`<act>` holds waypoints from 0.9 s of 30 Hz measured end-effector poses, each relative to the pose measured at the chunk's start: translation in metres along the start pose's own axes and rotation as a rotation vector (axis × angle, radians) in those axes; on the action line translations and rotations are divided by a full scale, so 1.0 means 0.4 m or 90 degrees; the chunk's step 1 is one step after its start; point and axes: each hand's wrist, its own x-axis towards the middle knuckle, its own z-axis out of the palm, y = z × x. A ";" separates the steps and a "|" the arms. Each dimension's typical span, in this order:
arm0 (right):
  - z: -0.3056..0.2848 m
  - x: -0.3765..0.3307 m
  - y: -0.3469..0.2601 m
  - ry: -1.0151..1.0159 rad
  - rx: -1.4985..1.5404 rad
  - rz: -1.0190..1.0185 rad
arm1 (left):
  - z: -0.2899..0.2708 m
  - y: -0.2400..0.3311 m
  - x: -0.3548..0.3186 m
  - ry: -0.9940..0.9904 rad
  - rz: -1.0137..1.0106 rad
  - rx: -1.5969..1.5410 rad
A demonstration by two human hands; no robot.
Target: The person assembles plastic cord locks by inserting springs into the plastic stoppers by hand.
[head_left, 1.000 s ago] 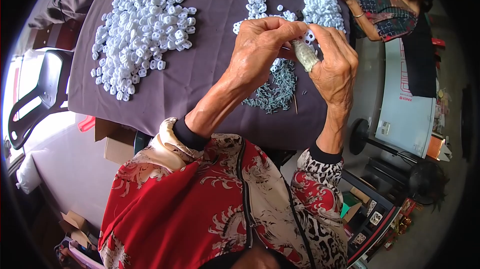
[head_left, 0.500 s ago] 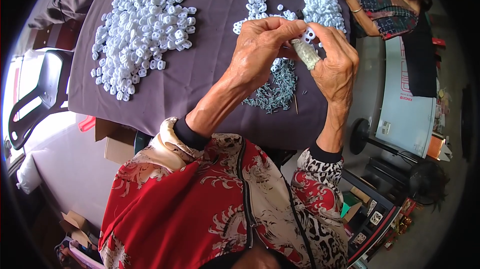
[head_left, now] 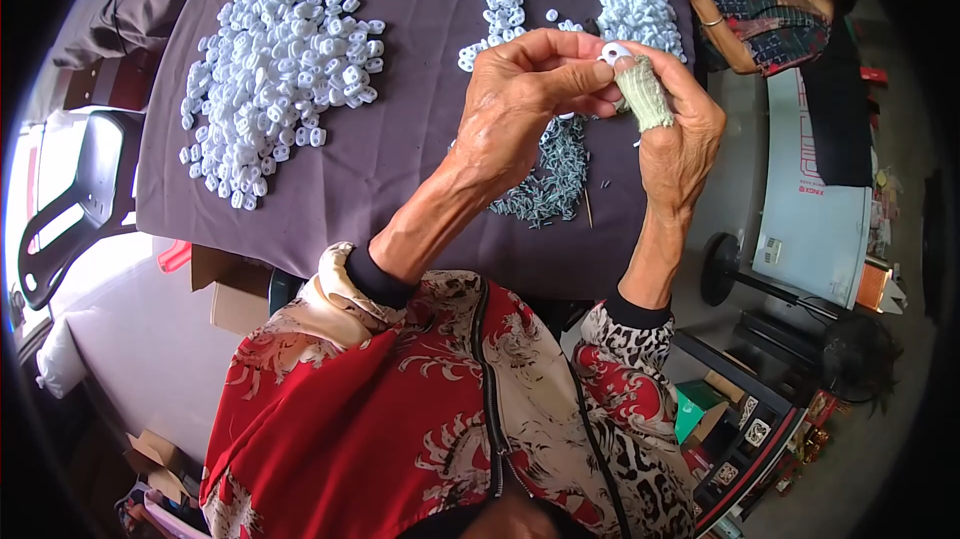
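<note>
Purple-clothed table (head_left: 400, 169) bears white plastic pieces (head_left: 275, 69) and grey pins (head_left: 550, 179).

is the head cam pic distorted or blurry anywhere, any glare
Head view: strong fisheye bending, the table edges curve and the corners go black; left hand and right hand are sharp; bright overexposed daylight at the left rim by the chair.

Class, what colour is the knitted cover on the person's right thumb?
Pale green, on the knitted cover in the head view.
</note>
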 end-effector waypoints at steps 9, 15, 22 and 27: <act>-0.019 -0.006 0.015 -0.044 -0.025 0.035 | -0.008 -0.004 0.001 0.018 -0.031 0.070; -0.008 -0.007 0.005 -0.012 -0.030 0.029 | -0.007 -0.004 0.001 0.006 -0.071 0.087; 0.008 -0.009 0.000 0.067 0.072 0.015 | 0.005 0.013 -0.005 -0.020 -0.013 0.092; -0.001 -0.003 0.009 0.101 0.126 0.012 | -0.006 0.013 -0.003 -0.005 0.041 0.214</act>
